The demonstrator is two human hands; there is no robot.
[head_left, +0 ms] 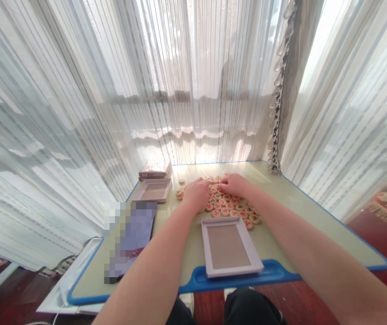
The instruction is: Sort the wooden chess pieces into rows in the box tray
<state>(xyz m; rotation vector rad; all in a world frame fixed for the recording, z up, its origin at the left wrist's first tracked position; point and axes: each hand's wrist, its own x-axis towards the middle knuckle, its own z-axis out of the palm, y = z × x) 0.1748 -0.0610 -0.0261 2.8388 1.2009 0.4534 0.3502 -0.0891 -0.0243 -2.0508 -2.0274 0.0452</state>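
A spread of round wooden Chinese chess pieces [225,211], marked with red or black characters, lies on the pale table, most of them face up. My left hand [197,194] rests over the left side of the spread, palm down with its fingers stretched out, covering some pieces. Across from it, my right hand [237,185] touches pieces at the far right side, fingers apart and partly hidden behind the hand. Neither hand visibly lifts a piece. Just in front of the pieces sits a shallow open box part [229,246], a white-rimmed tray with a bare bottom.
A second shallow box part [153,191] lies at the back left, before a flat stacked box [154,169]. A tablet-like device [134,239], its screen blurred, lies at the left. The blue-edged table [315,216] stands against sheer curtains [200,90].
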